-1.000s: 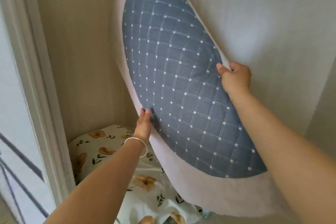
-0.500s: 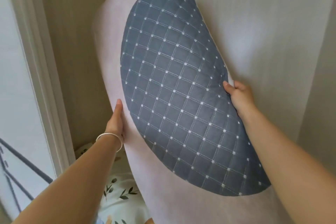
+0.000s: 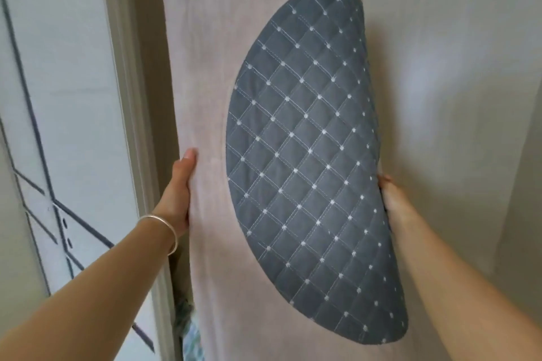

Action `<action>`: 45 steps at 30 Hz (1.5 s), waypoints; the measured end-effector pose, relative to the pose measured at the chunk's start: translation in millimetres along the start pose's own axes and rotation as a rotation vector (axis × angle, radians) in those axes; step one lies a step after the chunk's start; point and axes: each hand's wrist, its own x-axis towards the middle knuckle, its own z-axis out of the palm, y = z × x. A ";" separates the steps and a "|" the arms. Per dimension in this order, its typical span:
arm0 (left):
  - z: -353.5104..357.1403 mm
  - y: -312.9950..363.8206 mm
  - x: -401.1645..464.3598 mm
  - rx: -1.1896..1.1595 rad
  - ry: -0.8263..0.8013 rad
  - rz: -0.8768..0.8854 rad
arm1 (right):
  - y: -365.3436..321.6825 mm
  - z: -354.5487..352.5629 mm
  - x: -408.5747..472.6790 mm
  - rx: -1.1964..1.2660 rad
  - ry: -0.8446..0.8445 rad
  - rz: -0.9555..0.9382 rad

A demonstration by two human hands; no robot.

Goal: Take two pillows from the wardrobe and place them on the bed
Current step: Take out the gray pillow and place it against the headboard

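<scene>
A long pink pillow [image 3: 211,73] with a quilted grey-blue half-moon panel stands upright in front of me inside the wardrobe, filling the middle of the view. My left hand [image 3: 179,193], with a thin bangle on the wrist, grips its left edge at mid-height. My right hand [image 3: 388,193] holds the right edge behind the grey panel, its fingers mostly hidden by the pillow. The floral pillow below is almost wholly hidden; only a sliver of patterned fabric [image 3: 190,337] shows at the bottom left.
The pale wardrobe wall [image 3: 454,97] rises behind and to the right of the pillow. A white door frame [image 3: 126,97] and a white panel with dark lines [image 3: 58,126] stand at the left. The bed is out of view.
The pillow has swung from tilted to upright and come closer to me, now covering the floral pillow. My left hand slid from its lower edge to the left side.
</scene>
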 end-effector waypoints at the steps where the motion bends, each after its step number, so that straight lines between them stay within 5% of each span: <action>1: -2.9 3.8 -6.5 0.013 0.006 0.018 | 2.6 4.0 -6.5 -0.005 0.002 0.018; 15: -28.6 5.0 -127.8 0.040 0.102 0.070 | 38.1 1.3 -91.2 0.084 -0.189 0.215; 26: -94.4 -3.2 -272.2 0.043 0.459 0.154 | 62.7 47.6 -192.0 0.061 -0.432 0.302; 45: -310.7 32.1 -353.0 0.016 0.971 0.170 | 121.5 318.8 -309.6 -0.191 -0.852 0.294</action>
